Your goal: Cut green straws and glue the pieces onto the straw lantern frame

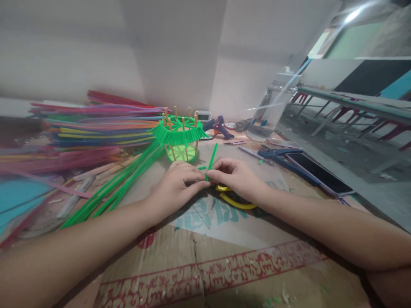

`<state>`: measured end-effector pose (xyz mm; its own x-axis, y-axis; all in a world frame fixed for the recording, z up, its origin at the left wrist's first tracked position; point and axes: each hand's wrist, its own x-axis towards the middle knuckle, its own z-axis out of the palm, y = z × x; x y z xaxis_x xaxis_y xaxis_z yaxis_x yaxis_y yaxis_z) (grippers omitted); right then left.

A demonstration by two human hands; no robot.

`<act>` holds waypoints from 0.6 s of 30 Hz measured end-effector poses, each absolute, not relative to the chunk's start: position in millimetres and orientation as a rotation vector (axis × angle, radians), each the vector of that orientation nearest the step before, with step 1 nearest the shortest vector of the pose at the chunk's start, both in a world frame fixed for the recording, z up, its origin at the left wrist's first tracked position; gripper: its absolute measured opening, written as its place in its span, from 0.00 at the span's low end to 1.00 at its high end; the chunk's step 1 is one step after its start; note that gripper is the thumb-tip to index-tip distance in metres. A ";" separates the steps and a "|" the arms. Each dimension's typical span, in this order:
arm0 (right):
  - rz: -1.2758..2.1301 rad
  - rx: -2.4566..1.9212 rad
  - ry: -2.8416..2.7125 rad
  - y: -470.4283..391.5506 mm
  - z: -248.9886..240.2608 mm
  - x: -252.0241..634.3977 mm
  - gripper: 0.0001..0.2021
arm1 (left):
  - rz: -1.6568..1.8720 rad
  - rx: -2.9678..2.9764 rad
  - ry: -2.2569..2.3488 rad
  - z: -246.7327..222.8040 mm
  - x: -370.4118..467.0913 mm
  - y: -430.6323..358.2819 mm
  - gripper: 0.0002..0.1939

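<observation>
A soft, matt, fuzzy nap is seen on the short green stem (212, 155) held between the left hand (183, 182) and the right hand (237, 176). Similar fuzz is shown by the long green stems (128, 182) beside the left hand. Beyond both hands, plain wood is suggested by the thin sticks (183, 124). Smooth yellow plastic is seen in the handles (239, 203) below the right hand. A glossy, glass-like screen is presented by the phone (319, 173) farther right; nearest the wearer, the tabletop (160, 263) is scuffed.

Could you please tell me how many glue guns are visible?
1: the dark-blue glue gun, beyond the right hand and just right of the green pipe-cleaner model.
</observation>
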<state>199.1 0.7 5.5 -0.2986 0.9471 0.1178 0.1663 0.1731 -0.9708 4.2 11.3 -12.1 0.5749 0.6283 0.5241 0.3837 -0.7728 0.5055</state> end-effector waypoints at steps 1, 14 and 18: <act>1.190 -1.084 -1.642 1.0 5.0 199.2 0.15 | 1.011 2.471 0.826 -11.9 4.5 11.0 0.06; 1.277 -1.065 -1.632 -0.5 4.8 199.7 0.16 | 1.037 2.327 0.863 -9.9 6.3 8.8 0.10; 1.258 -1.110 -1.636 -1.3 9.1 200.4 0.14 | 1.045 2.279 0.880 -8.3 6.5 9.4 0.09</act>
<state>200.4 -1.3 9.1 -0.3167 0.9461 0.0684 0.1767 0.1297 -0.9757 6.5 9.4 -8.3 0.5019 0.7185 0.4815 0.3525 -0.6783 0.6448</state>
